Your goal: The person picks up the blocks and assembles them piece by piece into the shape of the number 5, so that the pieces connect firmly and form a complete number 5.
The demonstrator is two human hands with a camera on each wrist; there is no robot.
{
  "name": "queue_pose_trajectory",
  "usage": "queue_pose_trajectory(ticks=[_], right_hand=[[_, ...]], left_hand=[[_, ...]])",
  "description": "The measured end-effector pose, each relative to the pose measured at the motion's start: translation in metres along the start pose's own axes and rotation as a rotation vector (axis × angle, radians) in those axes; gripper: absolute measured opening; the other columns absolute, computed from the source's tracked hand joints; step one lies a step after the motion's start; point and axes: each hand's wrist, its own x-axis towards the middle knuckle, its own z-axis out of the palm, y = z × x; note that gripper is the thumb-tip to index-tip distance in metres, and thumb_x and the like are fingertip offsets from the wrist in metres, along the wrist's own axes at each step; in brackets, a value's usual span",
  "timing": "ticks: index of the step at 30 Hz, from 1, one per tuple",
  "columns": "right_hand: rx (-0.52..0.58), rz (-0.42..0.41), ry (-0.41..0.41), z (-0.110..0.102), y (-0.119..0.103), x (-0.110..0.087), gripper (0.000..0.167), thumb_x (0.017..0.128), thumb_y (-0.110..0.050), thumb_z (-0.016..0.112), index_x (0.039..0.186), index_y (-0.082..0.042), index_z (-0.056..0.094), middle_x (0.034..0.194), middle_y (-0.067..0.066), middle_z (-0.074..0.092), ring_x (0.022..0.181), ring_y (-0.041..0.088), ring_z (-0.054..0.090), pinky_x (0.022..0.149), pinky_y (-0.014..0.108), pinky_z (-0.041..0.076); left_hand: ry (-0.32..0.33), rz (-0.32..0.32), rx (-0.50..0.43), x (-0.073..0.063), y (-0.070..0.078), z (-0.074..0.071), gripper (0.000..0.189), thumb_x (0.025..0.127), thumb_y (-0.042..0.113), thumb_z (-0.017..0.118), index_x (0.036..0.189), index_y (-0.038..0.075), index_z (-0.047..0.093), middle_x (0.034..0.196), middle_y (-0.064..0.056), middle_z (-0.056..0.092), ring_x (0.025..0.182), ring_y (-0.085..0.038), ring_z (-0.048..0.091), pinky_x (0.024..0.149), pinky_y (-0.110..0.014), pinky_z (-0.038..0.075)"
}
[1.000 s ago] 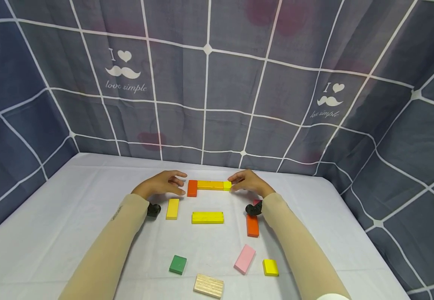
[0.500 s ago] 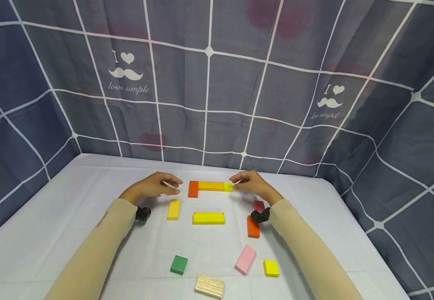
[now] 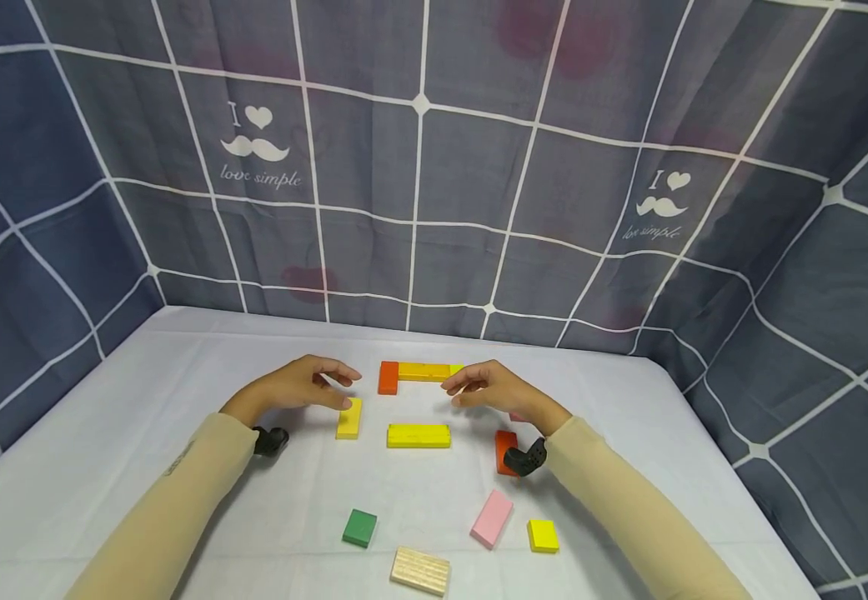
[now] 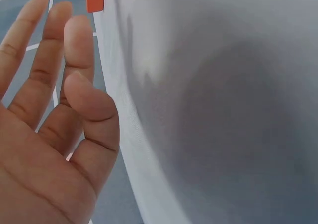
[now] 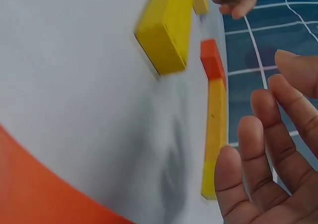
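Observation:
At the far side of the table, an orange-red block (image 3: 388, 377), an orange block (image 3: 423, 372) and a small yellow block (image 3: 456, 368) lie end to end in a row. My left hand (image 3: 294, 387) is to the left of that row, holding nothing, its thumb tip overlapping a flat yellow block (image 3: 348, 421) in the head view. In front of the row's right end hovers my right hand (image 3: 497, 390), fingers loosely bent and nothing in them. It partly covers the small yellow block. Between the hands, nearer the person, lies a long yellow block (image 3: 418, 436).
An orange block (image 3: 505, 450) lies under the right wrist's black camera, with a mostly hidden reddish block (image 3: 516, 417) beyond it. Nearer the person lie a green block (image 3: 359, 528), a pink block (image 3: 491, 518), a yellow square block (image 3: 543, 536) and a natural wood block (image 3: 420, 571).
Both hands have left the far row. The left hand moved left and toward the person; the right hand drew back, then came inward and nearer. The blocks kept their places.

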Motion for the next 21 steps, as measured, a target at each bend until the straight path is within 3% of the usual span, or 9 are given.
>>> queue_pose_trajectory(ticks=[8, 21], right_hand=[[0.019, 0.048, -0.089, 0.01, 0.006, -0.003, 0.036, 0.093, -0.003, 0.08, 0.128, 0.006, 0.073, 0.124, 0.018, 0.076, 0.101, 0.017, 0.069, 0.089, 0.03, 0.055], [-0.015, 0.085, -0.149, 0.023, 0.009, -0.003, 0.039, 0.086, 0.004, 0.085, 0.124, 0.004, 0.077, 0.115, 0.006, 0.078, 0.083, 0.012, 0.06, 0.082, 0.023, 0.051]], left_hand=[[0.005, -0.018, -0.018, -0.012, 0.002, 0.006, 0.061, 0.087, 0.018, 0.09, 0.141, 0.0, 0.068, 0.136, -0.018, 0.068, 0.105, -0.026, 0.059, 0.095, -0.038, 0.05], [0.027, -0.136, 0.014, -0.016, 0.005, 0.017, 0.07, 0.076, 0.013, 0.099, 0.138, -0.001, 0.069, 0.129, -0.012, 0.07, 0.1, -0.026, 0.056, 0.091, -0.036, 0.05]])
